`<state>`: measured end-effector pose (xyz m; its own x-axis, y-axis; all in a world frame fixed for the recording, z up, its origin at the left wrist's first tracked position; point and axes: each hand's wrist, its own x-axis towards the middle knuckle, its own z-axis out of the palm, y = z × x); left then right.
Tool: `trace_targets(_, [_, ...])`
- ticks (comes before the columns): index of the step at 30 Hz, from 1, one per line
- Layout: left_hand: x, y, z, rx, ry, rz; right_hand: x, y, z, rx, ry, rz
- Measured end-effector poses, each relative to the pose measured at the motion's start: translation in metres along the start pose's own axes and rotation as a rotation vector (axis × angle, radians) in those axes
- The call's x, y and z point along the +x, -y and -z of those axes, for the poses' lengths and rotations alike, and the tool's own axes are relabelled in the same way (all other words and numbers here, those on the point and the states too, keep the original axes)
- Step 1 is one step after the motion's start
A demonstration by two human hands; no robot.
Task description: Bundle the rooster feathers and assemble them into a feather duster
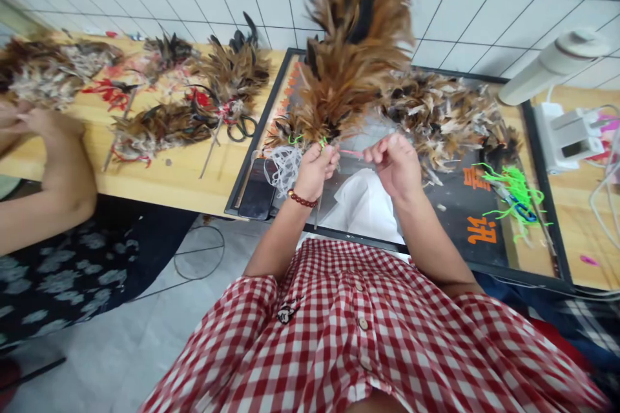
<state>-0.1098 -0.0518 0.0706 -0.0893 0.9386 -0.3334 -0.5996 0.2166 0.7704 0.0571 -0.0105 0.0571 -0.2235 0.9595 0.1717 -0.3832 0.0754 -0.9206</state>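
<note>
A large brown feather duster (349,71) stands upright in front of me, its top reaching past the wall tiles. My left hand (317,168) is closed around its base, where green strands show, and a thin stick (317,216) juts out below the fist. From there a pink string (352,153) runs taut to my right hand (397,164), whose fingers are pinched on its other end. A bundle of clear whitish bands (281,168) lies beside my left wrist. Loose brown and white feathers (436,106) are heaped beyond my right hand. Beneath both hands spreads a white sheet (365,203).
A dark framed board (489,251) lies under my work. Green yarn (516,190) with blue-handled scissors (526,211) rests at its right, near a white bottle (552,64) and a charger (576,139). Leftward are feather bundles (165,126), black scissors (242,129) and another person's forearm (53,174).
</note>
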Motion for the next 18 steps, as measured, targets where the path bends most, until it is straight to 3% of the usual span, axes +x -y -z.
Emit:
trace_targets(4, [-0.010, -0.031, 0.015, -0.160, -0.091, -0.005, -0.026, 0.008, -0.034, -0.152, 0.447, 0.175])
trace_targets(7, [-0.027, -0.061, 0.036, -0.244, -0.147, 0.018, -0.033, 0.007, -0.049, -0.195, 0.613, 0.237])
trace_targets(11, [-0.062, -0.084, 0.065, -0.260, -0.206, -0.002, -0.016, -0.013, -0.043, -0.182, 0.617, 0.084])
trace_targets(14, [-0.088, -0.089, 0.083, -0.260, -0.189, -0.028, 0.013, -0.035, -0.033, -0.396, 0.539, -0.022])
trace_targets(18, [-0.108, -0.093, 0.099, -0.296, -0.122, -0.101, 0.051, -0.059, -0.044, -0.953, 0.621, 0.225])
